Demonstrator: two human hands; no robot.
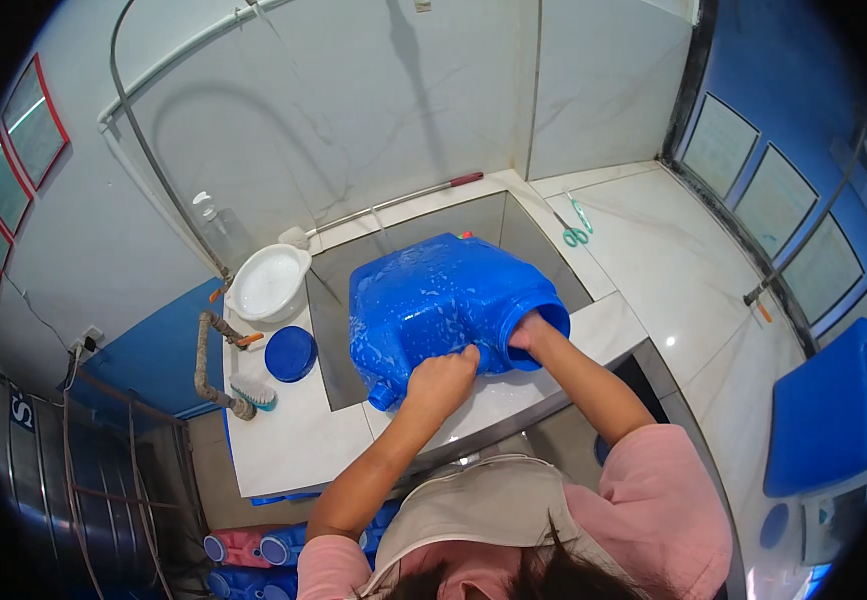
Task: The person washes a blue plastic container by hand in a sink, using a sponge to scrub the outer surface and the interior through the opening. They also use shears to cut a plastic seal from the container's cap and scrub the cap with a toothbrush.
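Note:
A large blue plastic water jug (433, 292) lies on its side across the tiled sink (546, 251), wet and streaked with suds. Its wide round mouth faces right and its small capped spout (381, 397) points toward the front left. My left hand (442, 384) is closed around the jug's handle on the near side. Through the wide mouth reaches my right hand (528, 331); its fingers are hidden inside, so what they hold is unseen. A round blue lid (291, 354) rests on the counter left of the sink.
Left of the sink are a white basin (267, 283) with suds, a scrub brush (255, 391), a pump bottle (219, 225) and pipes with orange-handled valves. A long-handled brush (396, 201) lies behind. Scissors (574, 235), a toothbrush (580, 214) and another blue jug (820, 420) are rightward.

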